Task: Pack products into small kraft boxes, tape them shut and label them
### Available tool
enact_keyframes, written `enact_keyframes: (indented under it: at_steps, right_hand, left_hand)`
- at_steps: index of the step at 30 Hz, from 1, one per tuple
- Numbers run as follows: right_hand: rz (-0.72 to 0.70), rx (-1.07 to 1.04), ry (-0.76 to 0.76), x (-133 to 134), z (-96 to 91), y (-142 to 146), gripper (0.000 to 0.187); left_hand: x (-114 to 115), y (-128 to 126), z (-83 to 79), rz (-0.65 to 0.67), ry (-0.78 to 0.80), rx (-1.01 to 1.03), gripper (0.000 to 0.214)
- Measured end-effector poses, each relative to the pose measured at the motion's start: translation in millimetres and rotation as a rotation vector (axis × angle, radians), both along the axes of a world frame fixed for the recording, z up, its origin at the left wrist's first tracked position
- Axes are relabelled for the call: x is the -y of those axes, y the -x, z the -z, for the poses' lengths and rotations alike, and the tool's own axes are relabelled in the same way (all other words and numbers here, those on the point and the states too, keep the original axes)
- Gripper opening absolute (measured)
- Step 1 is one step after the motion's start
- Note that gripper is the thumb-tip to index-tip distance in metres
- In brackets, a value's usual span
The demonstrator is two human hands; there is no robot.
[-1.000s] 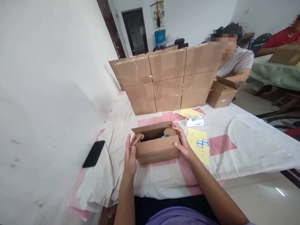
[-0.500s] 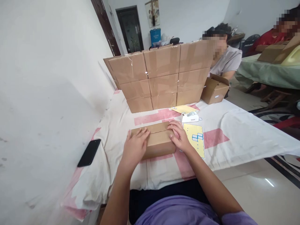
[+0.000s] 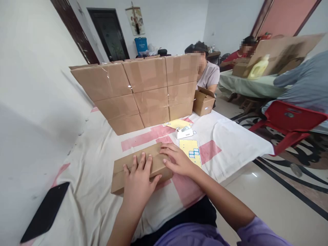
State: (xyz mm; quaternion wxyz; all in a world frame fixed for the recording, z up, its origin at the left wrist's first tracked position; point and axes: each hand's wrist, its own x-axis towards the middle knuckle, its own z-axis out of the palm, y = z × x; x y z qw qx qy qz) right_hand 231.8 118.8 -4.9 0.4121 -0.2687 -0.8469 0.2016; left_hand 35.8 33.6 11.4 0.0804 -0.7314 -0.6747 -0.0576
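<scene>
A small closed cardboard box (image 3: 123,169) lies on the cloth-covered table (image 3: 89,164) in front of me. My left hand (image 3: 138,179) rests flat on the box's top, fingers spread. My right hand (image 3: 178,160) lies open at the box's right end, fingers stretched over the lid's edge. Just right of that hand is a yellow sheet of blue stickers (image 3: 191,155). Behind it stands a white tape dispenser (image 3: 183,132).
A wall of sealed cardboard boxes (image 3: 138,90) stands stacked across the far table. A black phone (image 3: 44,212) lies at the near left. An open box (image 3: 204,101) sits by a seated person (image 3: 207,73). A red chair (image 3: 289,123) and other people are at right.
The box's flaps were open and are now shut, with both hands moved from its sides onto its top. My view has swung right, showing the red chair.
</scene>
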Motion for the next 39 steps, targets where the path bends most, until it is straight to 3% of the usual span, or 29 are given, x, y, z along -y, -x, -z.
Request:
enact_keyframes:
  at_steps: [7,10,15,17,20,24,27,30,33,36,39]
  right_hand:
    - [-0.030,-0.065,0.128,-6,10.6,-5,0.036]
    - [0.166,-0.195,0.257,-29,24.6,-28,0.029]
    - [0.531,-0.300,0.381,-100,41.0,-90,0.030]
    - [0.581,-0.316,0.395,-129,43.1,-106,0.036]
    - [0.545,-0.319,0.421,-162,48.2,-112,0.041]
    - [0.508,-0.318,0.423,-181,65.4,-101,0.042]
    - [0.523,-0.317,0.395,-183,80.4,-97,0.041]
    - [0.527,-0.310,0.374,-184,89.4,-97,0.042]
    - [0.512,-0.301,0.357,-185,91.3,-99,0.042]
    - [0.490,-0.294,0.331,-184,89.8,-100,0.045]
    - [0.470,-0.283,0.311,-182,89.2,-100,0.049]
  left_hand:
    - [-9,11,8.6,0.023,-0.122,0.044,0.064]
    - [-26,27,5.8,0.034,-0.143,0.105,0.064]
    - [-50,34,-6.5,0.005,-0.084,0.125,0.064]
    - [-51,24,-13.9,-0.002,-0.089,0.117,0.063]
    - [-47,-4,-24.9,0.038,-0.155,0.125,0.059]
    - [-48,-56,-26.1,0.319,-0.227,0.229,0.046]
    - [-74,-101,-9.2,0.512,-0.051,0.478,0.036]
    - [-122,-138,16.7,0.243,0.036,0.671,0.033]
    - [-173,-160,37.7,-0.039,0.069,0.748,0.046]
    - [-207,-166,47.3,-0.156,0.101,0.777,0.043]
    - [-223,-163,48.5,-0.195,0.134,0.795,0.028]
